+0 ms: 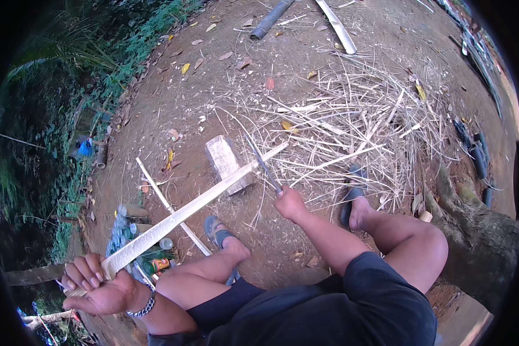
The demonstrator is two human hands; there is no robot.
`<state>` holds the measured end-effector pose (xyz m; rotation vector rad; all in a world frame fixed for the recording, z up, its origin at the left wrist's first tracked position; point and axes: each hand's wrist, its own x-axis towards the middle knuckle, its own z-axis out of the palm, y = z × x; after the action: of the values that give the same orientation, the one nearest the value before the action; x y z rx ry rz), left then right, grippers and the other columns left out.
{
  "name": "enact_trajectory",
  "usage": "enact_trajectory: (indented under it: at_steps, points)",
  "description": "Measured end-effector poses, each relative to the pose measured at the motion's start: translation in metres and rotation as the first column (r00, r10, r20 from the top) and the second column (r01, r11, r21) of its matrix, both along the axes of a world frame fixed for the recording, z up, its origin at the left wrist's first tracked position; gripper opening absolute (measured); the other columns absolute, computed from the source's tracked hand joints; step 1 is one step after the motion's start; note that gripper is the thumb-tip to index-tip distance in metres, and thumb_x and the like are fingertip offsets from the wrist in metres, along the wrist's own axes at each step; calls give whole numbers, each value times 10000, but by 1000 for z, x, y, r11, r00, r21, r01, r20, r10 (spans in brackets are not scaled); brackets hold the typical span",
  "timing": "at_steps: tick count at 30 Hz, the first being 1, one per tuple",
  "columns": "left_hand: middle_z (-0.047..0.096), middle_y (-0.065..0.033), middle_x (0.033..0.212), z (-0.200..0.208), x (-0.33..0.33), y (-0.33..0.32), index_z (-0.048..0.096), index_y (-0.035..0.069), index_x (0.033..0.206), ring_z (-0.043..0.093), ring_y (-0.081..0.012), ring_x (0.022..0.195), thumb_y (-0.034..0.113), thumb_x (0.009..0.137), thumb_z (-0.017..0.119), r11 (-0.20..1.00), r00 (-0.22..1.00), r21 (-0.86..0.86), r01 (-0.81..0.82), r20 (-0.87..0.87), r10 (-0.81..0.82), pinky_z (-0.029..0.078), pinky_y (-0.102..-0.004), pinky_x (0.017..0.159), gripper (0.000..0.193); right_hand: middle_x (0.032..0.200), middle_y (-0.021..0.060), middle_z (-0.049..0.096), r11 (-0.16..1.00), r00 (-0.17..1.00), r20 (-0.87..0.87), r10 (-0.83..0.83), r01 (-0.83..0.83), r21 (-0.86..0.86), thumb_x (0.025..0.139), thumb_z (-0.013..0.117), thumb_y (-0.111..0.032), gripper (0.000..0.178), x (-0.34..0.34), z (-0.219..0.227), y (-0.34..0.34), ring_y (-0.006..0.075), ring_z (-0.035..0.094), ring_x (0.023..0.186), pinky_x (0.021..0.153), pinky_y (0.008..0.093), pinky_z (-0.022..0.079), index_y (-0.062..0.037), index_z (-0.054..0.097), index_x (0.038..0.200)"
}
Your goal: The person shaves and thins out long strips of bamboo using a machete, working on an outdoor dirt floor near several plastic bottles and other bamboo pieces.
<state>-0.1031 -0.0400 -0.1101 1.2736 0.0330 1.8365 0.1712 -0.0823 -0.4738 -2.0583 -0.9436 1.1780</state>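
My left hand (pixel 101 286), with a chain bracelet at the wrist, is closed around the near end of a long pale bamboo strip (pixel 181 214). The strip slants up and away to the right, crossing over a short wooden block (pixel 223 155) on the ground. In my right hand (pixel 290 203) is a knife (pixel 265 168), gripped by its handle, which the fingers hide. Its narrow dark blade points away from me and crosses the strip close to the far end. Whether the edge bites into the bamboo cannot be made out.
A pile of thin shavings (pixel 352 132) covers the dirt beyond my right foot. Another bamboo pole (pixel 173 210) lies under the strip. Several bottles (pixel 130 225) cluster at my left. A thick tree root (pixel 473 230) stands at the right; bamboo pieces (pixel 271 20) lie far ahead.
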Motion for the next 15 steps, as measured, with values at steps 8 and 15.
enact_trajectory:
  at_steps: [8, 15]
  points:
    - [324, 8, 646, -9, 15, -42, 442, 93, 783, 322, -101, 533, 575, 969, 403, 999, 993, -32, -34, -118, 30, 275, -247, 506, 518, 794, 203, 646, 939, 989, -45, 143, -121, 322, 789, 605, -149, 258, -62, 134, -43, 391, 644, 782, 711, 462, 502, -18, 542, 1003]
    - [311, 15, 606, -24, 21, -77, 399, 105, 746, 287, -97, 490, 644, 942, 375, 999, 995, 33, 30, -93, -27, 249, -251, 461, 574, 781, 216, 642, 846, 956, -40, 291, -237, 477, 766, 595, -125, 268, -82, 201, -90, 421, 634, 776, 710, 494, 500, -13, 552, 1006]
